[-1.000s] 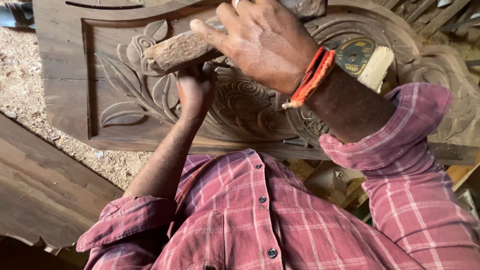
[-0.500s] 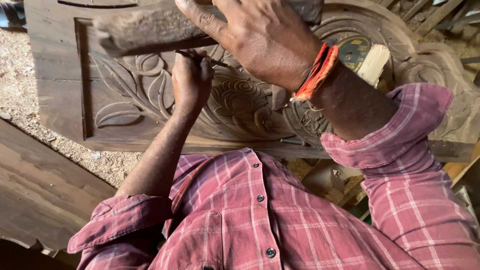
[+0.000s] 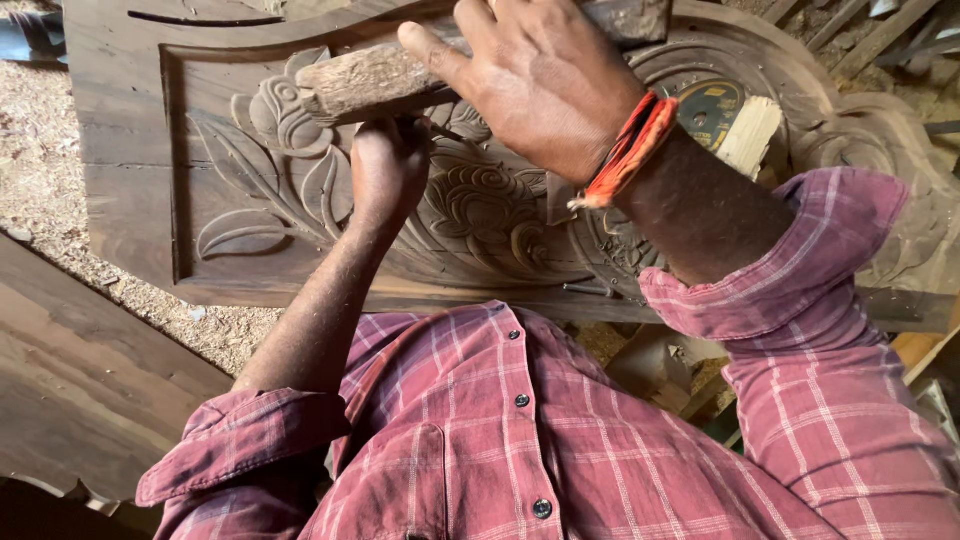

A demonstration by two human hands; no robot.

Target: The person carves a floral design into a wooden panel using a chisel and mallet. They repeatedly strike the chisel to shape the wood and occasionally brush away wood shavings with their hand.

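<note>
Right hand (image 3: 540, 85) wrapped tight round wooden mallet (image 3: 375, 80), fingers closed on the handle, head hanging just above the left fist. Left hand (image 3: 388, 165) clenched on a thin chisel (image 3: 447, 132), only a bit of shaft showing, tip hidden vs. the carved wooden panel (image 3: 480, 215). Panel lying flat in front, sawdust (image 3: 45, 190) at the far side. Progress, by the look: leaves, flower & scroll already cut deep; detail near the fist prob. left to finish. Grinding disc (image 3: 705, 110) resting on panel, well apart.
</note>
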